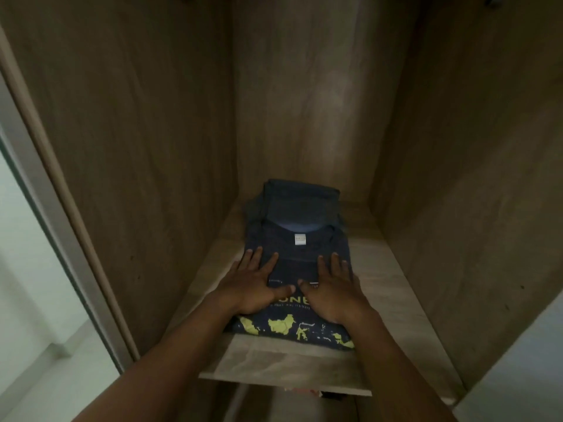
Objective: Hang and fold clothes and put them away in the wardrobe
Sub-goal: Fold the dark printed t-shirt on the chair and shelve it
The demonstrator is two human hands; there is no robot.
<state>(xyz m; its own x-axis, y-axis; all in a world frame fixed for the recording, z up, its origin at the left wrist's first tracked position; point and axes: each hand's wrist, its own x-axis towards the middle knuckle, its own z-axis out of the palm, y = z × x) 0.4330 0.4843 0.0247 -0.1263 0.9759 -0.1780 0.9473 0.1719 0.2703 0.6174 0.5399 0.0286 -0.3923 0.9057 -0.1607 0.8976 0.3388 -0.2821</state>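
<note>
A folded dark navy T-shirt (297,239) with a yellow-green map print and a white neck label lies on the wardrobe shelf (283,363). It sits on top of other folded dark clothes, whose far edge shows behind it. My left hand (254,284) lies flat on the shirt's left half, fingers straight and spread. Beside it, my right hand (332,289) presses flat on the right half, and the two thumbs nearly touch over the printed lettering.
Wooden wardrobe walls (137,132) close in on the left, back and right of the shelf. A pale door frame (45,193) runs down the left. Below the shelf's front edge a darker compartment opens, with something pinkish barely showing.
</note>
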